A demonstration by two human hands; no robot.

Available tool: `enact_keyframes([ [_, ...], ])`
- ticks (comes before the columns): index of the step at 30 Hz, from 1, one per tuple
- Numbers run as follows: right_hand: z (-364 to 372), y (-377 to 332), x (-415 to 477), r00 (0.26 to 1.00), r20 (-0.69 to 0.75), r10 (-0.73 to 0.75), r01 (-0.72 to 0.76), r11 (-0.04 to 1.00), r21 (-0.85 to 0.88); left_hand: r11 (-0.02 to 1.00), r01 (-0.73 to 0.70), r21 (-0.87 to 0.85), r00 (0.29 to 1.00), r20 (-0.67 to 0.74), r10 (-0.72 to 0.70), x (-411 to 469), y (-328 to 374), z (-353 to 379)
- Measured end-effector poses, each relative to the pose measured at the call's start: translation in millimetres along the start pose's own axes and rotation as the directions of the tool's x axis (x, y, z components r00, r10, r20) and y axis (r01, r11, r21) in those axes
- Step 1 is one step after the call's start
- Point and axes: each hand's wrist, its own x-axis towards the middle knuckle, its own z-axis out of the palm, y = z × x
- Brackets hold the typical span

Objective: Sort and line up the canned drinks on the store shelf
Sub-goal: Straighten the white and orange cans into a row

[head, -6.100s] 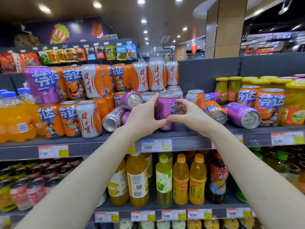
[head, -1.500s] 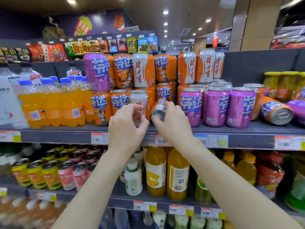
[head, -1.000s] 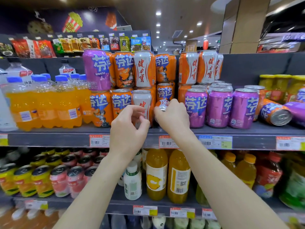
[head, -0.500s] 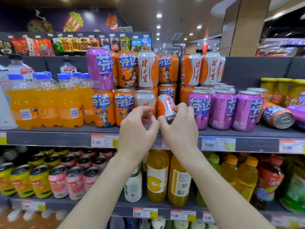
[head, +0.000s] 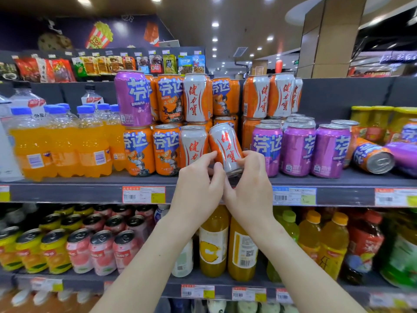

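Observation:
A white-and-orange can [head: 225,146] leans to the left over the grey shelf [head: 90,190], gripped near its base by both my left hand [head: 198,184] and my right hand [head: 250,186]. It sits between an upright white-and-orange can [head: 193,144] on its left and an upright purple can [head: 267,146] on its right. Two more purple cans [head: 297,149] stand in line further right. Two orange cans [head: 138,151] stand left of the white one. A second layer of cans [head: 195,98] is stacked on top.
At the right, an orange can [head: 372,155] and a purple can [head: 404,154] lie on their sides. Orange soda bottles [head: 61,143] fill the shelf's left end. Yellow-lidded jars [head: 370,123] stand far right. Juice bottles and several cans fill the lower shelf [head: 203,288].
The white-and-orange can has been tipped up from lying on its side with its end toward me to nearly standing, held in both hands. Earlier I was setting a purple can further right.

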Motion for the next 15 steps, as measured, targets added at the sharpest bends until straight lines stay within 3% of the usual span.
enact_keyframes([
  [8, -2.1, 6.2, 3.7, 0.999, -0.004, 0.037, -0.037, 0.999, -0.003, 0.993, -0.04, 0.114, 0.998, 0.059, 0.034, -0.9, 5.2, 7.4],
  [15, -5.8, 7.4, 2.5, 0.995, -0.053, 0.079, -0.072, 0.989, 0.131, 0.992, -0.036, 0.119, 0.998, 0.061, 0.028, -4.6, 2.3, 11.5],
])
